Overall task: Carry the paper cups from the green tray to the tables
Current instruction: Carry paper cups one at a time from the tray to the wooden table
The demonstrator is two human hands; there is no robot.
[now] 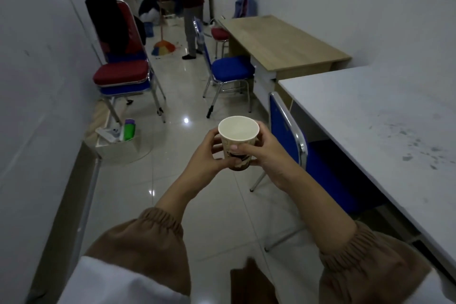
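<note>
A cream paper cup [237, 139] with a brown print stands upright in mid-air over the tiled floor, its inside looking empty. My left hand [206, 154] grips its left side and my right hand [265, 153] grips its right side, thumb across the front. A white table [375, 116] runs along the wall to my right, and a wooden table [278, 44] stands beyond it. The green tray is out of view.
A blue chair [291, 136] is tucked at the white table, another blue chair [227, 69] by the wooden one. Stacked red and blue chairs [123, 74] line the left wall, a box of bottles [118, 138] below. People [190, 5] and a broom [164, 44] fill the far aisle.
</note>
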